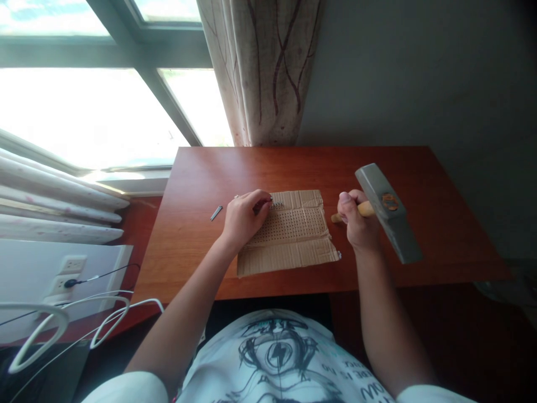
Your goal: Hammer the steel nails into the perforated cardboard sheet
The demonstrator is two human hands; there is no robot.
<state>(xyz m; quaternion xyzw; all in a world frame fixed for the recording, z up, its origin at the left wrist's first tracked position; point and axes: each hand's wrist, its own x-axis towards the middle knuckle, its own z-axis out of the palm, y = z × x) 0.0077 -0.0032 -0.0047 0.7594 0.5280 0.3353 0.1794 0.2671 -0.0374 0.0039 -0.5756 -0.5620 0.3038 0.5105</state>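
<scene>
My right hand (356, 218) is wrapped round the wooden handle of a hammer (388, 210), held above the table with its big grey metal head to the right of the hand. My left hand (248, 215) rests at the upper left of a piece of cardboard (289, 254) dotted with rows of small holes. Its thumb and forefinger pinch a nail, of which only a tiny shiny tip shows. Beside these fingertips, several small nail heads (277, 205) form a short row in the cardboard. A few loose nails (216, 212) lie left of my left hand.
The reddish wooden table (377, 274) carries the cardboard. Behind it hang a patterned curtain (268, 73) and a grey wall. A bright window stands at left, with a socket (67, 282) and white cables (111, 319) below.
</scene>
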